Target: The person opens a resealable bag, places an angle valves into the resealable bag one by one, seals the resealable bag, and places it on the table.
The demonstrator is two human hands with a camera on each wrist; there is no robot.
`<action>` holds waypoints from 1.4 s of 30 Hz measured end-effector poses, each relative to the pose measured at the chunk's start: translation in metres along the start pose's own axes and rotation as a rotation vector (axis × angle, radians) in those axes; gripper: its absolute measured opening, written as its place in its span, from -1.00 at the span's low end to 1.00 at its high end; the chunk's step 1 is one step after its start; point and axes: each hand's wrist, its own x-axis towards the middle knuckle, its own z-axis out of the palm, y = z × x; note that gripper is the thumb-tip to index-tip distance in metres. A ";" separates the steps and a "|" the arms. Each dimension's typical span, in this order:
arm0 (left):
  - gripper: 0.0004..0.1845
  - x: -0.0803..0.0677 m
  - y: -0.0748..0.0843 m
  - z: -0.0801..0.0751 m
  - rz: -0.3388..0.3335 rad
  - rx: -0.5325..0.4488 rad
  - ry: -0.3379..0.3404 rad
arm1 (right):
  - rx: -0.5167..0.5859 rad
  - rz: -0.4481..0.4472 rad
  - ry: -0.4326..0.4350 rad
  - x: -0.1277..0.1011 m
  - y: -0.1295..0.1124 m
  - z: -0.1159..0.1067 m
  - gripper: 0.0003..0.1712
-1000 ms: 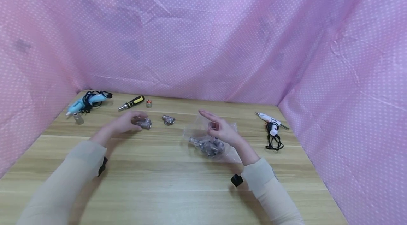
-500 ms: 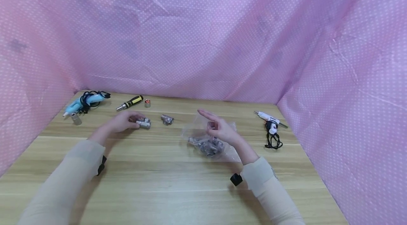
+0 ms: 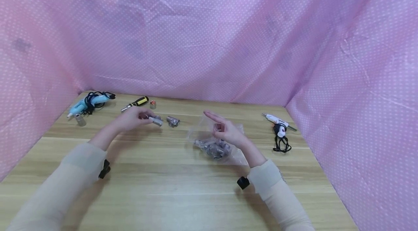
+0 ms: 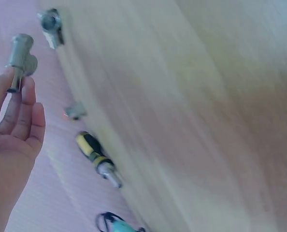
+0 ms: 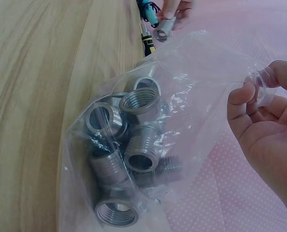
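The left hand (image 3: 130, 120) pinches a metal fitting (image 3: 156, 120) above the table (image 3: 163, 187), while the right hand (image 3: 228, 133) pinches the clear bag (image 5: 192, 96) of fittings.

A light, wood-grain laminate table (image 3: 183, 187) fills the foreground; pink, white-dotted, creased fabric sheeting (image 3: 209, 35) walls it in at the back and both sides; soft, even light throughout.

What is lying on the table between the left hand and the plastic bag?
One loose metal fitting lies on the table between the left hand and the plastic bag; the head view shows this.
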 end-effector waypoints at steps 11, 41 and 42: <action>-0.82 -0.005 0.064 0.003 0.075 -0.010 0.119 | 0.016 -0.001 -0.002 0.002 0.000 -0.001 -0.22; -0.77 0.012 0.146 0.123 0.213 -0.330 0.166 | 0.037 -0.007 0.004 0.001 0.001 0.002 -0.20; -0.77 0.012 0.146 0.123 0.216 -0.337 0.166 | 0.032 -0.007 0.004 0.001 0.001 0.002 -0.20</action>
